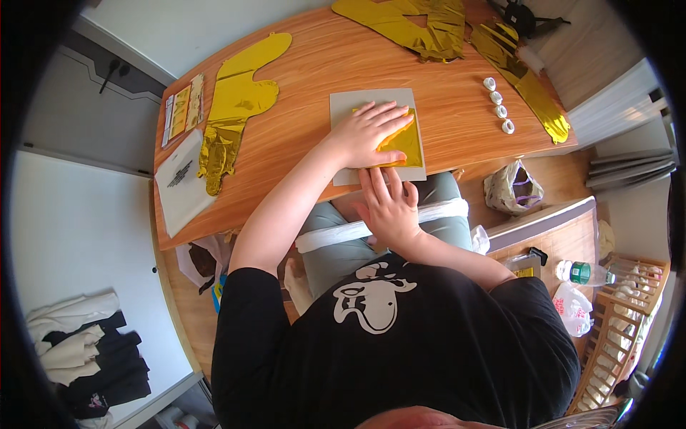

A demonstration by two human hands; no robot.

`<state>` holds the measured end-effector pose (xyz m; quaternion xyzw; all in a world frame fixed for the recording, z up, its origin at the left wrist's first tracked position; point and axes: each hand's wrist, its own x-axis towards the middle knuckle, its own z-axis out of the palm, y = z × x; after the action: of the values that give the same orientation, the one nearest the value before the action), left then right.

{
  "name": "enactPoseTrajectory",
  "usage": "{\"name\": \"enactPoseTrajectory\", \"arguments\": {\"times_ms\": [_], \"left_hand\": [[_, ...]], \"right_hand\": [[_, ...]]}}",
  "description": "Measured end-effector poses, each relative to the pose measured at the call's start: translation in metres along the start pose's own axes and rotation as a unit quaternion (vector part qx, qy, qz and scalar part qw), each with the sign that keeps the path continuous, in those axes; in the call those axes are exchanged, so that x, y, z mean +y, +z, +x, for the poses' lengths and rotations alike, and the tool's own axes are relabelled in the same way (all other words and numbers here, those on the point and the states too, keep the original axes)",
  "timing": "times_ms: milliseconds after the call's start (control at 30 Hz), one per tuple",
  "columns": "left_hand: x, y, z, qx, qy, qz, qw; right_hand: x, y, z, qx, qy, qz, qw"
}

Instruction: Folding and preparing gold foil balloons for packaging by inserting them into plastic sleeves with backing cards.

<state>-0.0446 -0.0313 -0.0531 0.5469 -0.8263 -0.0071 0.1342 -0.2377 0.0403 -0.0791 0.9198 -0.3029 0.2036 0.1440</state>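
A grey rectangular card (343, 107) lies at the table's near edge, with a folded piece of gold foil (409, 146) on top. My left hand (364, 136) presses flat on the foil, its fingers stretched out and the thumb apart, covering much of it. Just nearer to me, my right hand (393, 211) reaches up with fingers extended. Its fingertips touch the near edge of the card and foil, and nothing shows in its grasp. A flat gold foil balloon (243, 93) lies on the left of the table.
More flat gold foil balloons lie at the far edge (429, 28) and far right (522, 79). Several small white rolls (498, 98) stand in a row at right. A translucent bag (184, 189) and a printed packet (184, 107) lie at left. A bottle (582, 272) is beyond my right arm.
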Motion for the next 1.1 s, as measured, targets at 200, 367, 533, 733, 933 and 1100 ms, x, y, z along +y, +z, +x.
{"name": "enactPoseTrajectory", "arguments": {"times_ms": [200,367,533,733,933,1100], "left_hand": [[0.001,-0.001,0.002,-0.008,0.001,-0.005,1.000],[0.001,-0.002,0.002,-0.016,-0.005,0.001,1.000],[0.001,-0.002,0.001,-0.017,-0.004,-0.001,1.000],[0.001,-0.001,0.001,-0.019,-0.005,0.008,1.000],[0.002,-0.003,0.001,-0.009,0.004,0.015,1.000],[0.001,-0.004,0.001,-0.014,0.010,0.042,0.999]], "right_hand": [[-0.002,-0.001,0.004,-0.004,0.024,0.024,0.999],[0.011,-0.005,-0.005,0.033,0.012,0.126,0.991],[0.035,-0.009,-0.010,0.049,-0.005,0.236,0.971],[0.077,-0.020,-0.008,0.091,0.001,0.281,0.955],[0.092,-0.017,-0.006,0.039,-0.005,0.241,0.970],[0.096,-0.013,-0.010,0.032,-0.017,0.227,0.973]]}}
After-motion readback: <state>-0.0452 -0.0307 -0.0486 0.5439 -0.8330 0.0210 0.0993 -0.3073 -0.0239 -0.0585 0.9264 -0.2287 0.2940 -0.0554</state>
